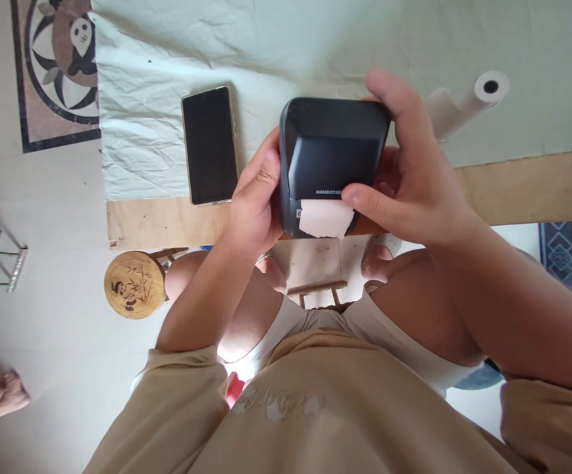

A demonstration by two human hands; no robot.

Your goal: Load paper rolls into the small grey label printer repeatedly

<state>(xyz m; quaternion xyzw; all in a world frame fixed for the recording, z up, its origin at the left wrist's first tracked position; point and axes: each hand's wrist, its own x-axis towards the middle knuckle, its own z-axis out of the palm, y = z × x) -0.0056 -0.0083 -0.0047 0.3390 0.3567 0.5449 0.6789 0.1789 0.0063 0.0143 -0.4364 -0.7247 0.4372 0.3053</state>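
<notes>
One dark printer sits over the near edge of the table, gripped by two hands: the left hand has its fingers clenched on the printer's left side, the right hand wraps its right side and top. One white paper strip sticks out of its slot. One black phone lies flat beside it, one paper roll further right. A wrinkled pale cloth covers the wooden table; one round stool stands on the light floor.
</notes>
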